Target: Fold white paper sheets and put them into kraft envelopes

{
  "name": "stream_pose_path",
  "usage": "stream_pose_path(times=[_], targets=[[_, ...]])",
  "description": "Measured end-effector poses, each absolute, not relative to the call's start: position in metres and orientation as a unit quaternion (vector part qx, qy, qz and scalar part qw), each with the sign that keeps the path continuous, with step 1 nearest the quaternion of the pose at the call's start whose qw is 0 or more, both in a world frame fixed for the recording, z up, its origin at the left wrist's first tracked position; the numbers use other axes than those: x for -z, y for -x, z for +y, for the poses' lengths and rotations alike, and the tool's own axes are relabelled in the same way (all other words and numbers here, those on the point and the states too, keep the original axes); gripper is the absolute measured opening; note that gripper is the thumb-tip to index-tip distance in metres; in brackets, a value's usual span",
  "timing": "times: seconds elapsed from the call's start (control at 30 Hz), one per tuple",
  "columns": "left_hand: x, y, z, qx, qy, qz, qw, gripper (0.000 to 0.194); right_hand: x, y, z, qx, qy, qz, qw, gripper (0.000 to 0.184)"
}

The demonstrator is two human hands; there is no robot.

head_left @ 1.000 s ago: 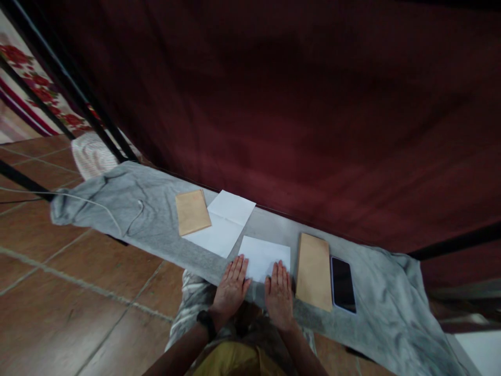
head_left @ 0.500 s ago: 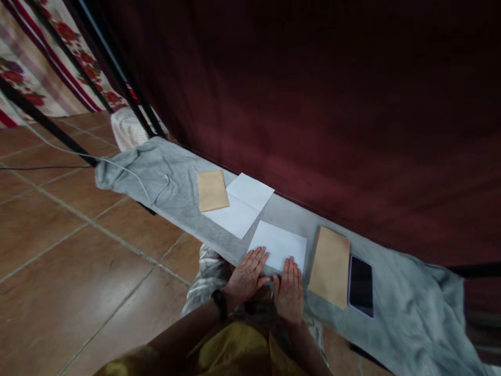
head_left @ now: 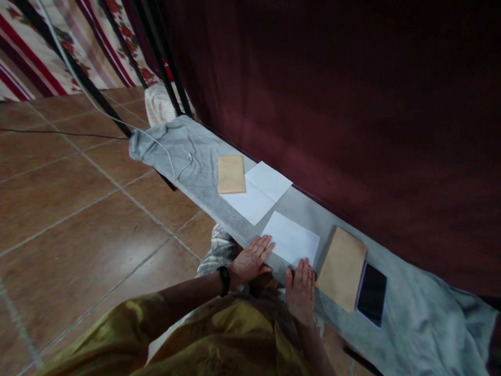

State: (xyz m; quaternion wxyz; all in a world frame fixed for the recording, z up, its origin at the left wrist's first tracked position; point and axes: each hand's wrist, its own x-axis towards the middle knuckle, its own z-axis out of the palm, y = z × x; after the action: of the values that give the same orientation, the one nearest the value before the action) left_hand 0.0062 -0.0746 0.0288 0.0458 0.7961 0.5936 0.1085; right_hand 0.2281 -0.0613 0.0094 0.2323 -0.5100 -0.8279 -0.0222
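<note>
A sheet of white paper [head_left: 293, 237], which looks folded, lies on the grey cloth in front of me. My left hand [head_left: 252, 260] rests flat at its near left corner, fingers stretched out. At the near right edge my right hand [head_left: 301, 292] lies with its fingers straight and fingertips on the paper. Farther left, a second white sheet [head_left: 270, 183] lies unfolded with a crease across it. A small brown paper packet or booklet [head_left: 231, 175] covers part of that sheet. To the right of my right hand is a larger brown booklet or envelope [head_left: 342, 269].
A phone [head_left: 371, 293] with a dark screen lies beside the larger brown piece. Grey cloth [head_left: 426, 313] covers the narrow bench. A white cable [head_left: 156, 140] trails over its left end. A dark red curtain [head_left: 332, 130] hangs along the far side; tiled floor [head_left: 97, 224] lies left.
My hands have spread apart along the paper's near edge, the left toward the left corner and the right toward the right one. The camera view has turned, shifting the scene.
</note>
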Motion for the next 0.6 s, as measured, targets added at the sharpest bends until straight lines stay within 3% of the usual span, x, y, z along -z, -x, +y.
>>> stream_pose_path(times=[0.2,0.6], targets=[[-0.029,-0.008,-0.074,-0.106,-0.795,0.596,0.037,0.072,-0.019,-0.211,-0.035,-0.045,0.469,-0.854,0.222,0.058],[-0.04,-0.015,-0.068,-0.109,-0.822,0.558,0.031,0.079,-0.011,-0.202,-0.036,0.006,0.511,-0.84,0.184,0.062]])
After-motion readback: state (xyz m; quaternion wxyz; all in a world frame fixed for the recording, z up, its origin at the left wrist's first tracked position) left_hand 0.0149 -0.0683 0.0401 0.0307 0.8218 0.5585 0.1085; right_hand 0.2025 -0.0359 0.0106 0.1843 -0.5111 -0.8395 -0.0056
